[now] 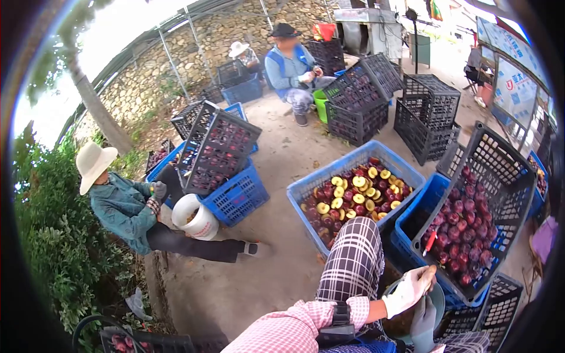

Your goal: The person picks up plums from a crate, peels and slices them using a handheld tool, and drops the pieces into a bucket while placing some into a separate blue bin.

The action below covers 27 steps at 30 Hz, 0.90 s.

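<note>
On the left, a person in a white hat [94,163] sits on the ground by a white bucket [197,219]. Next to them, a leaning black crate [218,147] rests in the left blue crate [241,200].

In the middle stands the middle blue crate [329,170], full of cut plums [353,191]. Some show their yellow insides. It sits just past the camera wearer's checked knee [353,259].

Then comes the left hand [408,290] in a white glove, over a round tub [440,297]. Its fingers are close together, with a small brown bit at their tips. I can't tell what that bit is. The right hand [422,322], in a grey glove, hangs just under it. I can't tell if its fingers are open or closed.

On the right, whole plums [468,226] fill a tilted black crate [506,170], near the hands. A red-handled thing [429,241] lies among them.

I think this is the step of opening a plum and taking out the stone. A new plum would call for a reach right, into the tilted crate. Cut halves would need to go forward, into the middle blue crate.
</note>
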{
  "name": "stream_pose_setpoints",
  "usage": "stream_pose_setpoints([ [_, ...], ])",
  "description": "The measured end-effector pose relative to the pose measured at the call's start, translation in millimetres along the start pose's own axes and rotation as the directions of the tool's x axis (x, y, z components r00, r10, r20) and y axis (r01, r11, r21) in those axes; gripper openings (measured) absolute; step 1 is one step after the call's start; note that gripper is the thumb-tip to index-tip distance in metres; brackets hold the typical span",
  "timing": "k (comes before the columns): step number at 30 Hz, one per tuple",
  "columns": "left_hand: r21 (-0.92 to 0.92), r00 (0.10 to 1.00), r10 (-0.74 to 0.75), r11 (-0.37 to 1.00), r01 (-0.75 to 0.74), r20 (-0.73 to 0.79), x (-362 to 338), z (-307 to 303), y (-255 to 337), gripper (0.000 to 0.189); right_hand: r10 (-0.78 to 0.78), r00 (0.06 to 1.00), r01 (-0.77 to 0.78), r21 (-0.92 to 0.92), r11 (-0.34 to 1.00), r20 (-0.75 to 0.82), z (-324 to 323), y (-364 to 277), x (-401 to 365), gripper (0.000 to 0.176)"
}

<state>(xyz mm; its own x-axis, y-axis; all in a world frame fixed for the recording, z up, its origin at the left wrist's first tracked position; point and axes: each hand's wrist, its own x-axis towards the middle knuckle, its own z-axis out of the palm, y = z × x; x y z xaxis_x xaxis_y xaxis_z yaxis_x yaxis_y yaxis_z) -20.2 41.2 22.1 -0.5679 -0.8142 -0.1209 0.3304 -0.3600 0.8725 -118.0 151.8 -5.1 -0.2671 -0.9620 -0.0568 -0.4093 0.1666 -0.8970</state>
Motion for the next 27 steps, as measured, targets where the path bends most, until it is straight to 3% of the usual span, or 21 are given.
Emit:
stream_pose_setpoints([
  [2,-0.017,0.997,-0.075,0.997,0.075,0.016,4.3,-5.3,-5.2,0.046,-0.233,0.94,0.17,-0.251,0.953,-0.25,15.9,43.5,-6.6,0.039],
  [3,-0.01,0.997,-0.074,0.997,0.074,0.014,6.5,-8.5,-8.7,0.046,-0.235,0.939,0.173,-0.245,0.954,-0.252,11.6,52.5,-6.5,0.039],
  [5,0.204,0.994,-0.096,0.975,0.084,0.048,10.8,-14.3,-14.6,0.049,0.046,0.998,-0.034,0.23,0.973,-0.045,-5.3,69.0,-7.4,0.039],
  [6,0.209,0.994,-0.095,0.974,0.083,0.048,8.6,-12.1,-4.5,0.049,0.142,0.984,-0.173,0.432,0.885,0.104,-13.9,75.2,-6.9,0.039],
  [8,0.287,0.986,-0.03,0.958,-0.019,0.166,3.6,-7.1,14.5,0.05,0.218,0.879,-0.469,0.691,0.549,0.424,-23.8,75.5,-7.4,0.039],
  [9,0.289,0.985,-0.033,0.957,-0.018,0.17,2.7,-5.0,18.3,0.05,0.219,0.88,-0.468,0.694,0.547,0.421,-20.8,70.6,-8.0,0.039],
  [10,0.325,0.99,0.001,0.944,-0.048,0.144,2.8,-2.7,20.7,0.05,0.172,0.951,-0.281,0.485,0.828,0.257,-12.5,65.1,-8.7,0.039],
  [11,0.362,0.992,0.036,0.929,-0.077,0.12,3.1,-1.1,21.5,0.05,0.064,0.991,-0.084,0.178,0.981,0.116,-3.7,53.2,-9.1,0.039],
  [12,0.364,0.992,0.032,0.928,-0.076,0.125,3.8,0.0,21.5,0.05,-0.09,0.996,0.092,-0.178,0.98,0.023,-0.3,48.6,-9.2,0.041],
  [13,0.369,0.993,-0.021,0.929,-0.023,0.115,4.4,0.8,21.7,0.048,-0.534,0.844,0.456,-0.585,0.67,0.046,-1.3,54.6,-13.1,0.049],
  [15,0.374,0.991,-0.082,0.927,0.036,0.108,4.3,1.0,23.1,0.047,-0.528,0.849,0.454,-0.56,0.693,0.034,-4.8,52.5,-16.7,0.047],
  [17,0.551,0.936,0.118,0.781,-0.294,0.332,6.2,-0.5,27.1,0.042,-0.525,0.851,0.46,-0.509,0.727,0.018,-10.0,45.8,-18.3,0.043],
  [21,0.557,0.928,0.148,0.764,-0.327,0.342,14.4,7.1,29.7,0.04,-0.522,0.853,0.471,-0.432,0.769,0.001,-16.0,33.2,-14.9,0.038],
  [22,0.538,0.952,0.085,0.809,-0.237,0.293,16.3,9.3,28.5,0.043,-0.261,0.965,0.256,-0.099,0.962,-0.042,-12.9,33.9,-13.1,0.029],
  [23,0.538,0.961,0.039,0.822,-0.186,0.273,17.0,10.4,29.7,0.044,0.016,1.0,-0.018,0.245,0.969,0.011,-10.1,33.3,-10.0,0.027],
  [24,0.535,0.967,-0.013,0.835,-0.13,0.254,16.1,11.1,30.3,0.045,0.263,0.953,-0.301,0.537,0.789,0.148,-10.0,28.7,-9.9,0.035],
  [25,0.535,0.964,-0.008,0.833,-0.142,0.267,17.0,10.0,27.2,0.045,0.271,0.921,-0.387,0.582,0.715,0.28,-24.8,-32.3,-10.5,0.037],
  [26,0.541,0.955,-0.03,0.83,-0.14,0.294,15.7,9.6,30.9,0.041,0.269,0.866,-0.49,0.615,0.618,0.421,-33.8,-35.3,-9.0,0.043],
  [27,0.544,0.924,0.119,0.778,-0.315,0.364,14.7,10.8,33.2,0.038,0.178,0.806,-0.587,0.722,0.368,0.565,-34.1,-28.3,-11.5,0.044],
])
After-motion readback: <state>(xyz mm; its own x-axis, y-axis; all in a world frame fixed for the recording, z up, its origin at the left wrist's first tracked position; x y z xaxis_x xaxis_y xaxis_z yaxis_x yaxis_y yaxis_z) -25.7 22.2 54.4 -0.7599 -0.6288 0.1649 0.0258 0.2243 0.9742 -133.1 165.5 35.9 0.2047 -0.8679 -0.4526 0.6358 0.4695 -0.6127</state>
